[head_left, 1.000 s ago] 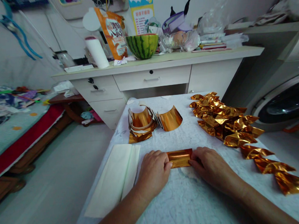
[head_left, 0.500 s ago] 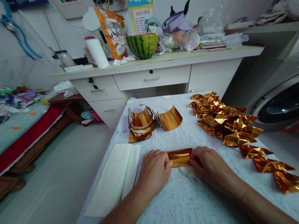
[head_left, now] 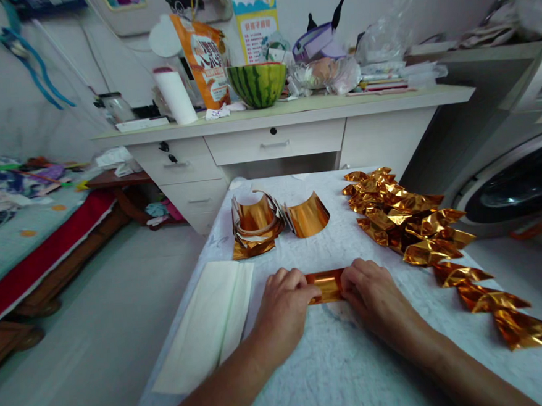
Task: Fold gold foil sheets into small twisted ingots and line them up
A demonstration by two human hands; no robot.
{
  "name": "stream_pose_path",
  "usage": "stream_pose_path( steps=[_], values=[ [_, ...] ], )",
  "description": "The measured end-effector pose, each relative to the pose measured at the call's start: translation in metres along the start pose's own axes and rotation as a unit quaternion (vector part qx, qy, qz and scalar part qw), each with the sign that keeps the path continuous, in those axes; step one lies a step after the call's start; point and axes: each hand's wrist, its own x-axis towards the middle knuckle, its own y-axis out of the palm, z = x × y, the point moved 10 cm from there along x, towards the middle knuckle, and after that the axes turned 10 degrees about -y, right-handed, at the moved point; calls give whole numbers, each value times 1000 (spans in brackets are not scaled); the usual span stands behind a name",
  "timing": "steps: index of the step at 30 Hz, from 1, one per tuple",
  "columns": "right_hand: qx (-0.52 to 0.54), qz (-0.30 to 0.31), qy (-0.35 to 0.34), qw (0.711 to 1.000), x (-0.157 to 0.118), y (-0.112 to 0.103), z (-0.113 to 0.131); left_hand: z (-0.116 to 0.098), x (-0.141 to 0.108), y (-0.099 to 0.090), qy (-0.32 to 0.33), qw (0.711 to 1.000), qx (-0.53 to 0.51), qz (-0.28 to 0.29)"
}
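A small rectangle of shiny gold foil paper [head_left: 327, 285] lies flat on the cloth-covered table, between my two hands. My left hand [head_left: 285, 310] is closed on its left end, the thumb pressing over the front edge. At the right end my right hand [head_left: 375, 301] grips it with curled fingers. Beyond them stand a stack of curled gold foil sheets [head_left: 256, 219] and a single curved sheet [head_left: 308, 216]. Folded, twisted gold foil pieces [head_left: 434, 250] form a long pile on the right. White paper sheets [head_left: 205, 325] lie beside my left forearm.
The table [head_left: 338, 371] stands before a white desk [head_left: 276, 142] that bears a half watermelon [head_left: 258, 85], an orange snack bag [head_left: 203, 62] and a white paper roll [head_left: 176, 97]. A washing machine [head_left: 519, 167] is at the right, a bed [head_left: 36, 238] at the left.
My left thumb and fingers have shifted slightly right over the foil, and my right fingers have moved a little inward. Less of the foil shows between the hands.
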Motion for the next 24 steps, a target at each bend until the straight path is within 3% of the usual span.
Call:
stream_pose_path(
  steps=[6, 13, 19, 24],
  values=[
    [8, 32, -120, 992, -2, 7, 31, -17, -11, 10, 83, 991, 97, 34],
    [-114, 69, -170, 976, -10, 14, 49, -22, -16, 9, 58, 986, 146, 60],
    [-248, 31, -191, 949, -19, 22, 61, -22, -21, 14, 42, 975, 206, 68],
    [-287, 23, -189, 939, -24, 26, 63, -23, -26, 17, 50, 972, 223, 62]
  ],
)
